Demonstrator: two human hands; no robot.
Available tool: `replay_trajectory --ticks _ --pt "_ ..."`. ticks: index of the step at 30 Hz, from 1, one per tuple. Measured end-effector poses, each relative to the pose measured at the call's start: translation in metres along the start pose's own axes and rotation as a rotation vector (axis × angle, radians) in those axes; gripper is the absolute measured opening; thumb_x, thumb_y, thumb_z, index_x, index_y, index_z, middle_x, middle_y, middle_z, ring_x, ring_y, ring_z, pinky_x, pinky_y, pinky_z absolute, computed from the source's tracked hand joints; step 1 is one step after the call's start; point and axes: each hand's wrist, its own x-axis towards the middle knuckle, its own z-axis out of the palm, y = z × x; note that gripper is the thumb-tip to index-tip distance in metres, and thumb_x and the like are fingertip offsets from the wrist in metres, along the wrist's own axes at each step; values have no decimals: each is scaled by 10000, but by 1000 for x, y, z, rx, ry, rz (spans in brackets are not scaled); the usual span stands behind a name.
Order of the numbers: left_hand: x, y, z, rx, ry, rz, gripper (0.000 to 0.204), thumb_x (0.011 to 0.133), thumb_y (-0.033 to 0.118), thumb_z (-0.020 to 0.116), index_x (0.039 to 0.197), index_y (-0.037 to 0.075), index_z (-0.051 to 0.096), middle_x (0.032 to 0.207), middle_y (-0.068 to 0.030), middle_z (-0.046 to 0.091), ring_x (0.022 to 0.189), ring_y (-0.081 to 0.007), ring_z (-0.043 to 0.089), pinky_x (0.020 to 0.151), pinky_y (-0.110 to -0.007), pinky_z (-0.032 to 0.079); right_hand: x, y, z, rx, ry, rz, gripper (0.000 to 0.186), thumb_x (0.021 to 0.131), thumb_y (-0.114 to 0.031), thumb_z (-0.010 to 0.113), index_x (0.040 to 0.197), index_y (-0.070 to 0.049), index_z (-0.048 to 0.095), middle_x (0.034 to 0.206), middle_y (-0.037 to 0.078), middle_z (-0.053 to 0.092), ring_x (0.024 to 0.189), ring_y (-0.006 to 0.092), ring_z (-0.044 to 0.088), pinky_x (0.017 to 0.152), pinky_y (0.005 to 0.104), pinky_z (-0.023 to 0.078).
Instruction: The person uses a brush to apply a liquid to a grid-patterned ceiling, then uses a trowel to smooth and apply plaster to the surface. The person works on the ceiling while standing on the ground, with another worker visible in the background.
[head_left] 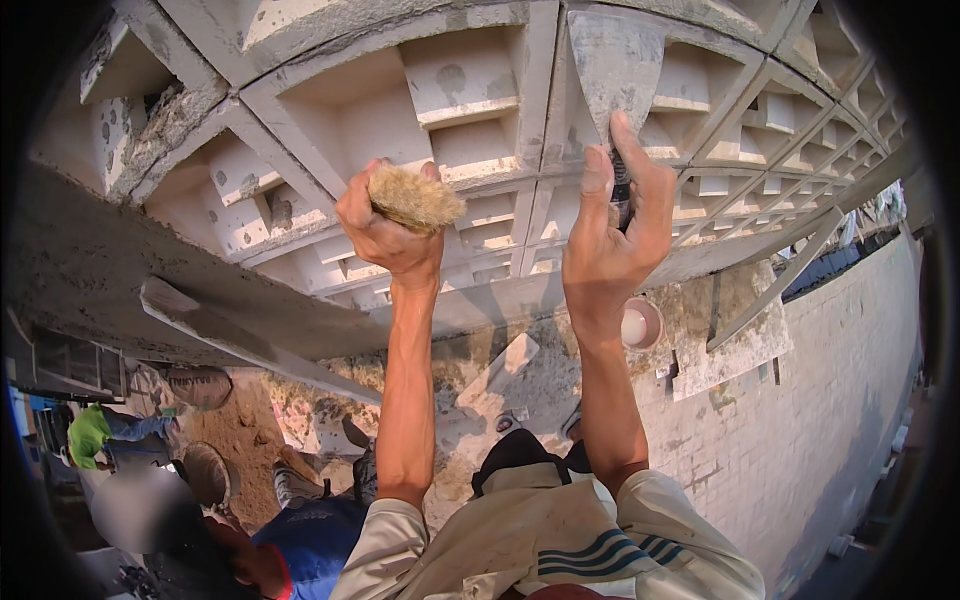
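In front of me rises a wall of pale hollow concrete vent blocks [545,90]. My left hand [392,235] grips a shaggy tan sponge [415,198], held up close to the block faces. My right hand [620,220] is wrapped around the dark handle of a putty knife [615,65]. Its wide, mortar-smeared blade points upward and lies over the joint between two blocks; whether it touches them I cannot tell. One finger of that hand stretches along the handle toward the blade.
A pinkish bucket [642,323] with whitish contents stands below my right forearm. Wooden boards [250,335] lean under the wall, and a pale plank [510,365] lies on the ground. Close at left is a person in blue [315,540]; another in green [90,435] is farther off.
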Motion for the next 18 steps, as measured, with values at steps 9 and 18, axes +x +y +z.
replay_trajectory --ticks 9,18 --pt "1 -1 -1 -8 -4 13 700 835 197 932 1360 49 493 1130 -146 686 996 -313 664 871 -437 530 11 -15 -8 -37 -3 59 334 992 -12 743 1325 -37 741 932 101 633 763 211 541 659 361 451" --pt "1 -1 -1 -3 3 0 697 842 214 927 1364 52 493 1126 -151 692 996 -312 658 871 -438 533 10 -17 -12 -25 -55 98 294 1043 -43 705 1335 -11 729 1113 61 723 872 109 580 754 268 470"
